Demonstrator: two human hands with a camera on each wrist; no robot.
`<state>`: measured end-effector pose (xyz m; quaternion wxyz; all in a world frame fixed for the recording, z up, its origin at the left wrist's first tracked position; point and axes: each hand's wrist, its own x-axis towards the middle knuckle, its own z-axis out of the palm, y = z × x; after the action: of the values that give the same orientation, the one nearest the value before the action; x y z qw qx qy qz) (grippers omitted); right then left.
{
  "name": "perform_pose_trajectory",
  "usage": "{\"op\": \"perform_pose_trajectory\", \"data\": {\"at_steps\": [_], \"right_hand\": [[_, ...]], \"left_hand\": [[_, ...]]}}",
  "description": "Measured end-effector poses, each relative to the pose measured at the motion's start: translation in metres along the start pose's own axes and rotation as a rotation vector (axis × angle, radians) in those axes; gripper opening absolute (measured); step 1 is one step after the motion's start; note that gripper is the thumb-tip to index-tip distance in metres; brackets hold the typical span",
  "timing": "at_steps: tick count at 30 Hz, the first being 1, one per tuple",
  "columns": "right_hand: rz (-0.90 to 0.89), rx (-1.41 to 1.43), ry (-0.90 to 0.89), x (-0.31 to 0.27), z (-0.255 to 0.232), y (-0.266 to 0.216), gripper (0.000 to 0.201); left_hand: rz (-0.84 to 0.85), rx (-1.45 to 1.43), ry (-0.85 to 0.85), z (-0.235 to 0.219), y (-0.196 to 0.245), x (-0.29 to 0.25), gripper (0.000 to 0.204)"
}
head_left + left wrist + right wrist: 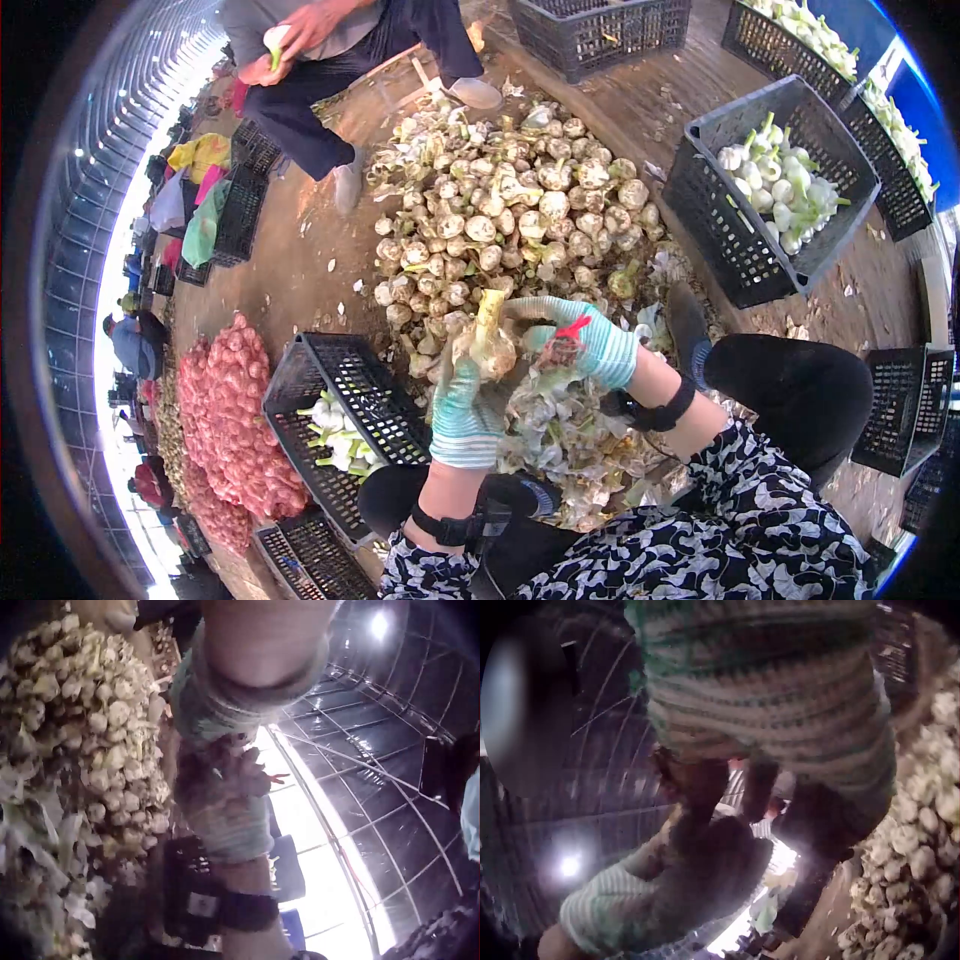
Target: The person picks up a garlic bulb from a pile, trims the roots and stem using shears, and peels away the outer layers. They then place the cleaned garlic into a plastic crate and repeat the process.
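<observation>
A garlic bulb (487,352) with a thick yellowish stem stands upright between both hands in the head view. My left hand (464,418), in a green-and-white striped glove, grips its lower side. The gloved right hand (603,343) curls its fingers round the far side, tips at the stem's base. A red strip (573,327) is tied on this right hand near the thumb. Below the hands lie loose papery garlic skins (565,425); beyond them spreads a heap of untrimmed garlic bulbs (540,205). Both wrist views are dark, and the gloves hide most of the bulb there.
On the right is a black crate (740,235) holding trimmed white garlic (785,185). Another black crate (375,390) with garlic sits by the left knee. Red net sacks (240,420) lie farther left. Across the heap, a seated person (345,80) holds a garlic bulb (276,40).
</observation>
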<state>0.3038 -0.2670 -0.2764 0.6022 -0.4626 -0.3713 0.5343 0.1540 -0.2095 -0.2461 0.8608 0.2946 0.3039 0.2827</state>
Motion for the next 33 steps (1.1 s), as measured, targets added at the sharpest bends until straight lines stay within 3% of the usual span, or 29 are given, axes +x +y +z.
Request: {"op": "perform_pose_trajectory", "data": {"at_steps": [2,3,6,8,10,12,14,15,16,18,20,23,26,28,29,30,32,33], "right_hand": [[0.145,0.573,-0.044,0.0,0.013,0.001,0.037],[0.147,0.563,-0.049,0.001,0.02,0.0,0.037],[-0.157,0.129,0.164,0.008,0.041,-0.002,0.031],[-0.165,0.118,0.178,0.011,0.046,0.001,0.03],[-0.17,0.271,0.167,0.014,0.053,0.005,0.03],[-0.167,0.23,0.146,0.019,0.055,0.005,0.029],[-0.004,0.2,0.137,0.02,0.059,-0.004,0.027],[-0.129,0.271,0.143,0.021,0.059,0.004,0.024],[-0.125,0.27,0.139,0.021,0.061,0.003,0.024],[0.004,0.321,0.091,0.018,0.06,-0.005,0.023],[0.042,0.217,0.089,0.017,0.058,-0.008,0.024],[-0.044,-0.007,0.008,0.018,0.055,-0.006,0.023],[-0.04,0.123,0.004,0.019,0.056,-0.002,0.027],[0.118,0.798,0.001,0.021,0.057,0.005,0.023],[-0.002,0.556,0.119,0.02,0.064,0.006,0.021],[-0.002,0.556,0.119,0.018,0.065,0.004,0.021],[-0.042,0.229,0.108,0.016,0.066,-0.002,0.023],[-0.006,0.81,-0.308,0.023,0.043,0.016,0.025]], "left_hand": [[0.176,0.086,0.081,0.003,0.006,-0.006,0.064],[0.276,0.155,0.07,0.004,0.005,-0.007,0.067],[0.394,0.343,0.057,-0.015,0.002,-0.006,0.068],[0.423,0.304,0.02,-0.015,0.007,-0.01,0.066],[0.512,0.499,0.066,-0.02,0.011,-0.011,0.064],[0.509,0.502,0.088,-0.025,0.013,-0.013,0.063],[0.504,0.515,0.124,-0.03,0.016,-0.014,0.059],[0.53,0.523,0.127,-0.029,0.016,-0.015,0.059],[0.531,0.521,0.132,-0.031,0.017,-0.016,0.059],[0.499,0.493,0.076,-0.035,0.017,-0.018,0.059],[0.478,0.462,0.06,-0.03,0.02,-0.023,0.058],[0.462,0.505,0.095,-0.03,0.022,-0.026,0.058],[0.539,0.564,0.101,-0.031,0.021,-0.027,0.057],[0.536,0.591,0.095,-0.03,0.022,-0.03,0.059],[0.536,0.59,0.097,-0.031,0.022,-0.029,0.059],[0.531,0.519,0.083,-0.033,0.022,-0.028,0.06],[0.528,0.447,0.067,-0.033,0.024,-0.027,0.062],[0.516,0.412,0.064,-0.032,0.025,-0.027,0.062]]}}
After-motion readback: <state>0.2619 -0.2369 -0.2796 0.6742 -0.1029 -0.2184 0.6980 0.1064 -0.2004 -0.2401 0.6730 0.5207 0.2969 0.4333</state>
